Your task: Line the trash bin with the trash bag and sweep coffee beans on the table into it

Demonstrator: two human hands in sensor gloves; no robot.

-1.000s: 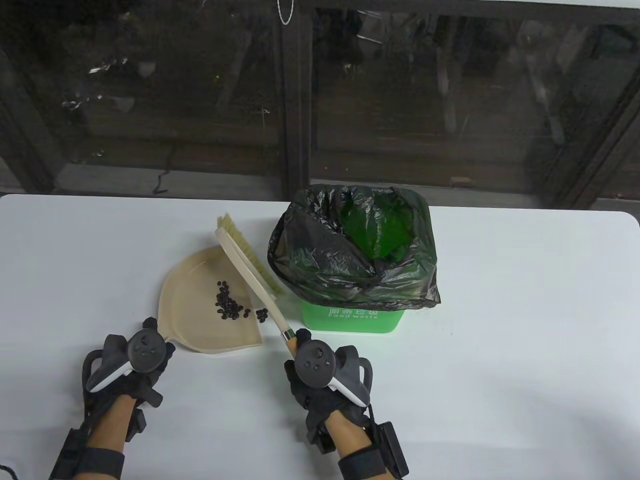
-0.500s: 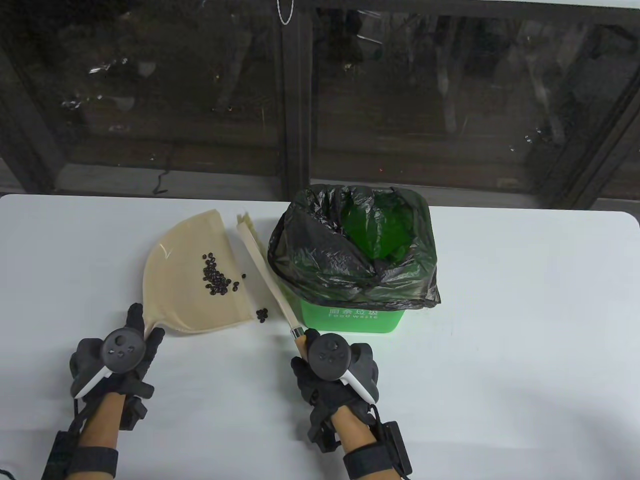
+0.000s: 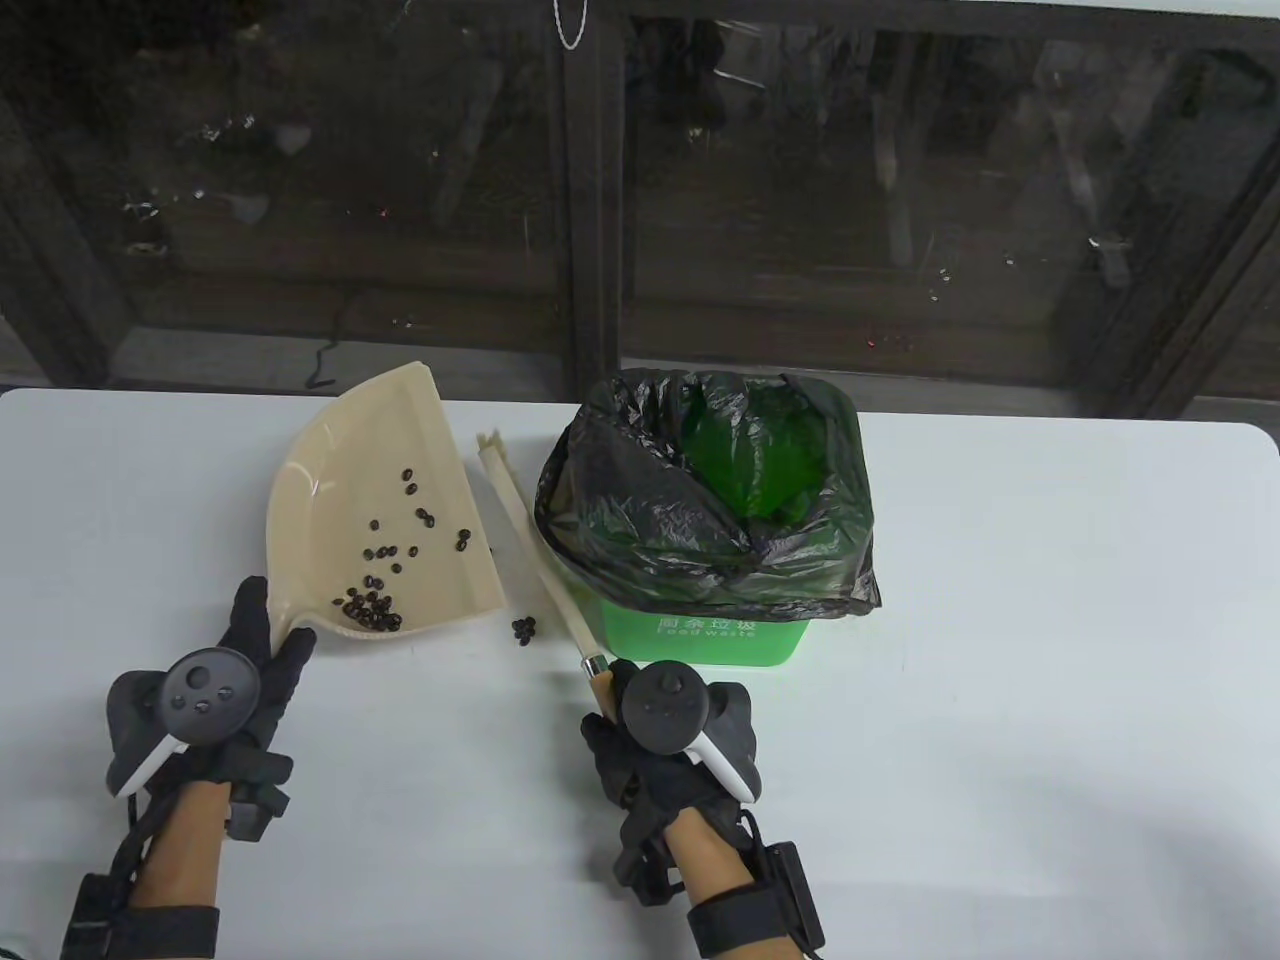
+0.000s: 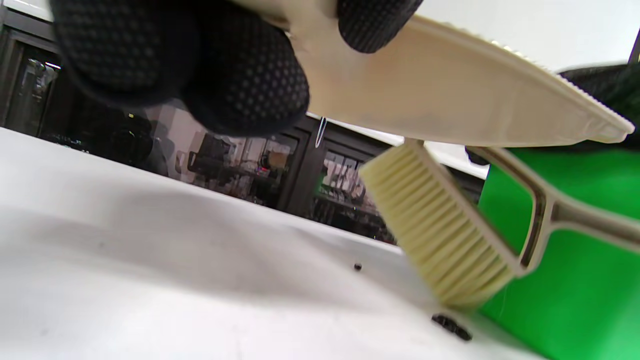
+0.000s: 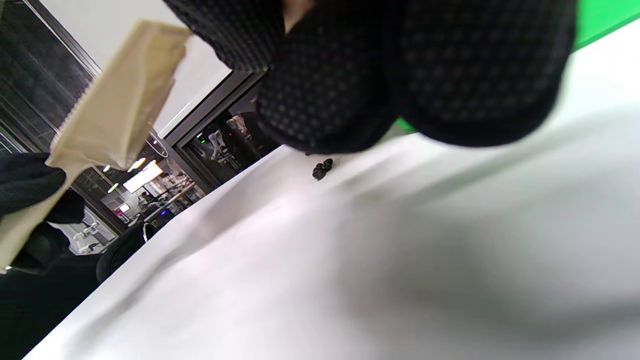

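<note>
Table view: dustpan (image 3: 330, 480) now higher in left fingers (image 3: 262, 628), right fingers (image 3: 612, 745) round brush (image 3: 545, 575) handle.

Even overhead light, sharp table view, soft and blurred wrist views

The white table (image 3: 1000, 600) is bright with faint shadows; the dark windows (image 3: 800, 200) behind carry specks of reflected light. In both wrist views the gloved fingers (image 5: 350, 75) loom close and out of focus, and the table's near part smears.

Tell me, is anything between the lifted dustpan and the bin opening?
Only the brush, held by the right hand, slants through the gap between the dustpan and the bag-lined bin. The bin's mouth is open.
</note>
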